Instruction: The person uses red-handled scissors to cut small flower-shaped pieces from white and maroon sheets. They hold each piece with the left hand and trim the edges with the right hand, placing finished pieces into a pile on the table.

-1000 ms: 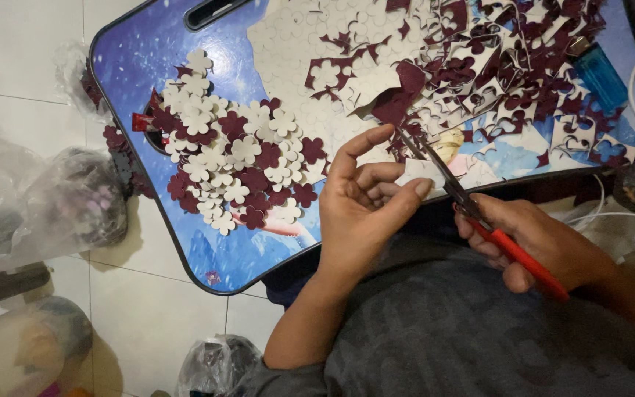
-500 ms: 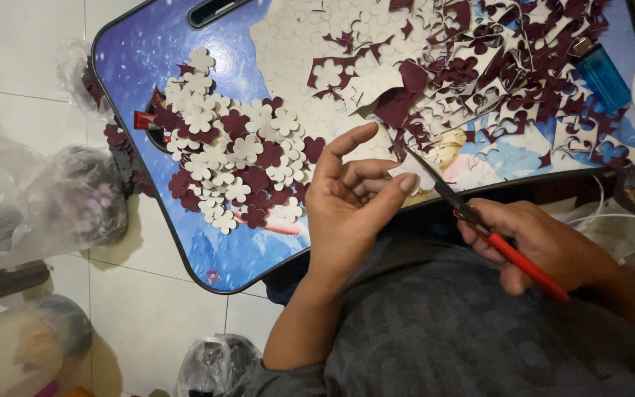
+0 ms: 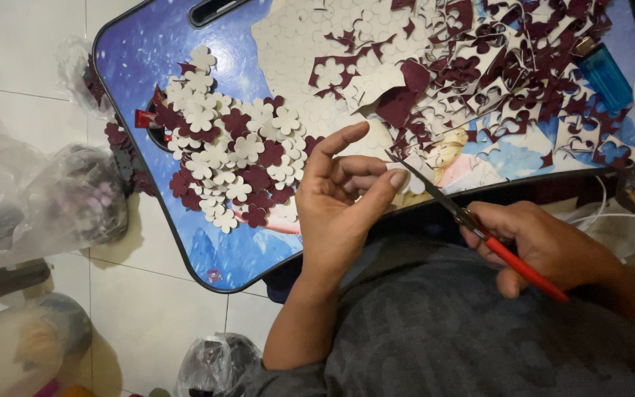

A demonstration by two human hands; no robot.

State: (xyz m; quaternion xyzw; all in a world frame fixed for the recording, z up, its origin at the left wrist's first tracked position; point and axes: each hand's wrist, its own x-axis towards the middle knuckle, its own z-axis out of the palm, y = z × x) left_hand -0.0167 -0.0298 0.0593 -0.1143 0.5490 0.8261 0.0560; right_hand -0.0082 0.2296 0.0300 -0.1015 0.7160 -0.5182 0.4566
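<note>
While the right hand [image 3: 545, 246] clamps red-handled scissors [image 3: 479, 228], the left hand [image 3: 343, 202] pinches a white cutout [image 3: 408, 179]; flower cutouts [image 3: 229, 165] and offcuts [image 3: 494, 66] crowd the desk [image 3: 134, 51].

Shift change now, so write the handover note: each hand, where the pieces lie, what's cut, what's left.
Left hand: pinches a small pale piece at its fingertips.
Right hand: grips red-handled scissors, blades at that piece.
Done: cut flowers, maroon and cream, piled on the left of the blue lap table.
Left: uncut cream sheet at the top; offcut scraps heaped right.

Scissor handles [image 3: 527, 268] inside right fist [image 3: 545, 246]
</note>
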